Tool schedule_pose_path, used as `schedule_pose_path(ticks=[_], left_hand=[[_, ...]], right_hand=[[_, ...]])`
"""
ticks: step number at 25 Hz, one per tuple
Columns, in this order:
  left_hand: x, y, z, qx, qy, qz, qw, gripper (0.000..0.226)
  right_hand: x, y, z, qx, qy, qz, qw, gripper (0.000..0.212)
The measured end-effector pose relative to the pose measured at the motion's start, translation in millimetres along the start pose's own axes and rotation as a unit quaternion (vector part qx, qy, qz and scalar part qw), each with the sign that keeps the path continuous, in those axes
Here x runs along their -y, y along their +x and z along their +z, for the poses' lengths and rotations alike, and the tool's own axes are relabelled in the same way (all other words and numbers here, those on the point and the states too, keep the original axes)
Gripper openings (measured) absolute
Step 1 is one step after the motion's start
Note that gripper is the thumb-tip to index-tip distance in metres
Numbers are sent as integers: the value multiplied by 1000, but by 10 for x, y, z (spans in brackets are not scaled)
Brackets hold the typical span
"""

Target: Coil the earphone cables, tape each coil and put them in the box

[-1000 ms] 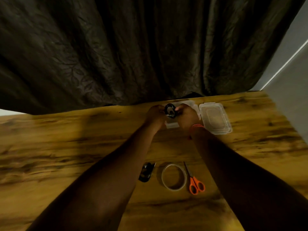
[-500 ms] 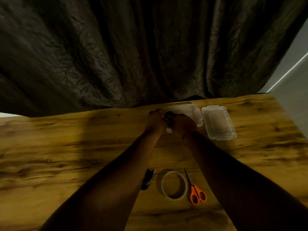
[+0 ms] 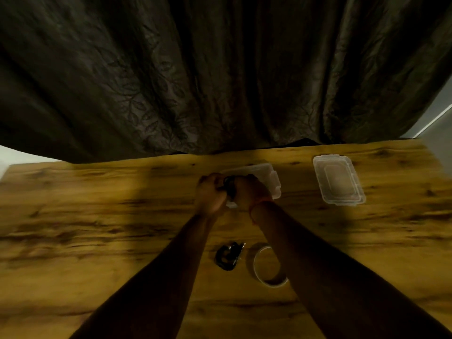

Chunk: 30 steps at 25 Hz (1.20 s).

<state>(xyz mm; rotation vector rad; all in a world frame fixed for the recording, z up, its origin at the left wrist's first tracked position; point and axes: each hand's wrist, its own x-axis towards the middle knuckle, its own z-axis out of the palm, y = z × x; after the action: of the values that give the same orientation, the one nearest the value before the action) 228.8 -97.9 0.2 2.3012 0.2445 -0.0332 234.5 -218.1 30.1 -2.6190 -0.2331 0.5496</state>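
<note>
both hands meet over the box (image 3: 270, 173); the left hand (image 3: 209, 194) and right hand (image 3: 247, 192) each curl round a dark coil (image 3: 230, 188) held between them. a second coil (image 3: 228, 255) lies nearer, beside the tape (image 3: 269, 265).

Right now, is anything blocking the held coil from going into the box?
Nothing visible: both hands, left hand and right hand, hold the coil right at the open box; its lid lies apart.
</note>
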Motion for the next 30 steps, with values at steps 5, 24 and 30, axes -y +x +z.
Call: schedule_pose_path(ticks=[5,24,30], left_hand=[[179,-62,-129,18,-13,-11,1000,41],[507,-1226,-194,153,240,81,955,21],[298,-1201,-274,154,89,65,982,25]], right_hand=[[154,17,91,19,-5,44,999,45],[-147,-1073,937,-60,-126,-7,990,41],[-84,-1183,713,-81,146,-10,986,10]])
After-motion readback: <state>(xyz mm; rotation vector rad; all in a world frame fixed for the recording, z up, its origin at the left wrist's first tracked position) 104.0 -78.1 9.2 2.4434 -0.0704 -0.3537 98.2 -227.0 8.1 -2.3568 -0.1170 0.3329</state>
